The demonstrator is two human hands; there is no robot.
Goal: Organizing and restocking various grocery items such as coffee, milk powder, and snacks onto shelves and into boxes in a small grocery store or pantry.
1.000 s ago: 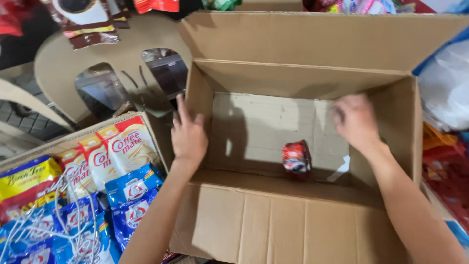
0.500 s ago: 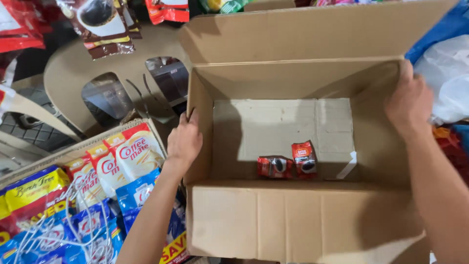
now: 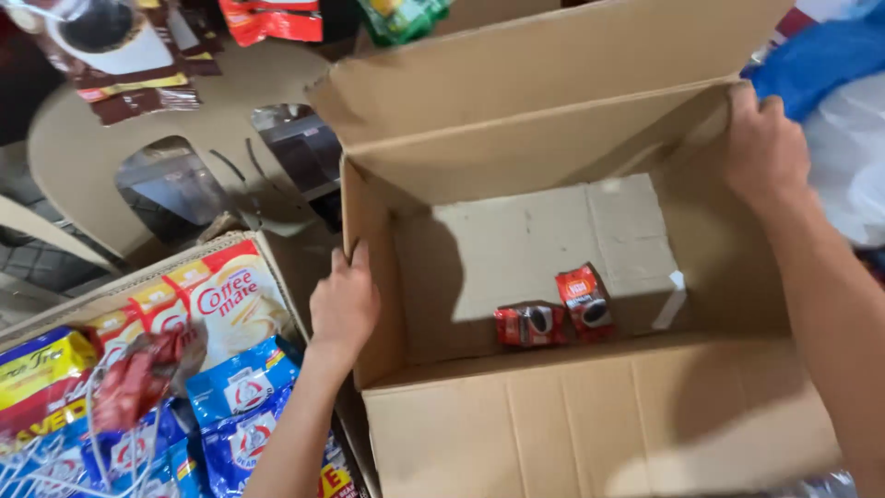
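A large open cardboard box (image 3: 590, 433) fills the middle of the view. Two small red sachets (image 3: 560, 312) lie on its floor near the front wall. My left hand (image 3: 344, 302) grips the box's left wall from outside, fingers curled over the rim. Over on the far side, my right hand (image 3: 763, 146) holds the top edge of the right wall. The box's flaps stand open at the back and front.
To the left stands another carton (image 3: 138, 369) packed with creamer and milk powder packets in red, white, blue and yellow. A beige plastic chair (image 3: 175, 157) sits behind it. Strips of sachets (image 3: 129, 65) hang above. A blue and white plastic bag (image 3: 843, 101) is at the right.
My right hand has come out of the box and moved to its right wall. A second red sachet now lies beside the first. The box has tilted and shifted slightly.
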